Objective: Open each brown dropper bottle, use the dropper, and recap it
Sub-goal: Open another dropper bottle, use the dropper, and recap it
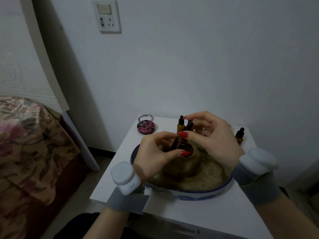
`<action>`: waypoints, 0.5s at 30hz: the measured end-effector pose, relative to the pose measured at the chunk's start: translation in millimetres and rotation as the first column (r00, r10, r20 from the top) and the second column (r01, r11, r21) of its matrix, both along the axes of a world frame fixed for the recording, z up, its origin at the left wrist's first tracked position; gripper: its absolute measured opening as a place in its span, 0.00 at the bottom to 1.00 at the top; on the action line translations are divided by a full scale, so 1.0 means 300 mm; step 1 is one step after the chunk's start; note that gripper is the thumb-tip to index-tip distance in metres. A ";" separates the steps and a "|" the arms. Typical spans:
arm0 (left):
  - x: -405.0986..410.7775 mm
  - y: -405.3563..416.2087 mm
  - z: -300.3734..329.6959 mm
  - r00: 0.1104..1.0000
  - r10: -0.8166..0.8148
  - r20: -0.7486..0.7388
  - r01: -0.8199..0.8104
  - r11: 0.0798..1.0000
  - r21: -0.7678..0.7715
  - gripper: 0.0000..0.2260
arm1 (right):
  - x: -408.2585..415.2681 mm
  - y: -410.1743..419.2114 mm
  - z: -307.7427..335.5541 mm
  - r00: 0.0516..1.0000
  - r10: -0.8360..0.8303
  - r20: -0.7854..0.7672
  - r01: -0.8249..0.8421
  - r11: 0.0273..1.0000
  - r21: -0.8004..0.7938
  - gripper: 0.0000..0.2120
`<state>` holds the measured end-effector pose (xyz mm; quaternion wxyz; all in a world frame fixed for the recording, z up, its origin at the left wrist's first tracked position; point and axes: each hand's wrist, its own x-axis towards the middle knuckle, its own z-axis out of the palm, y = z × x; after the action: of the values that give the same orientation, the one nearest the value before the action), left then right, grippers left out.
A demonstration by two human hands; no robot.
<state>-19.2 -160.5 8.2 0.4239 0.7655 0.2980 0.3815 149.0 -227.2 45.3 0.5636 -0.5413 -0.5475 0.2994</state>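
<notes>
The left hand [155, 152] grips a tilted bottle [177, 144] over the pot [183, 166] – likely to catch drips – while the right hand [212, 135], at 2 o'clock, pinches its dropper cap [189, 125].

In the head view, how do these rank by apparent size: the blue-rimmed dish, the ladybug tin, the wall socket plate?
1. blue-rimmed dish, clearly largest.
2. wall socket plate.
3. ladybug tin.
The plate hangs farther away, so its true size against the tin stays unsure.
</notes>
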 end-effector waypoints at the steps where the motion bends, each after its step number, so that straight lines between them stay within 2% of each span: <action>1: 0.001 0.000 -0.001 1.000 -0.002 -0.001 0.002 1.000 0.001 0.15 | 0.001 0.002 -0.003 1.000 -0.008 -0.006 0.008 1.000 0.005 0.18; 15: -0.002 -0.007 0.018 1.000 -0.027 0.011 0.027 0.999 -0.030 0.15 | 0.011 -0.004 0.004 0.981 0.188 -0.052 -0.183 0.979 0.089 0.14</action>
<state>-19.7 -162.6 13.5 0.4421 0.7610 0.2911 0.3751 152.2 -228.4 46.6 0.5714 -0.4545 -0.5907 0.3436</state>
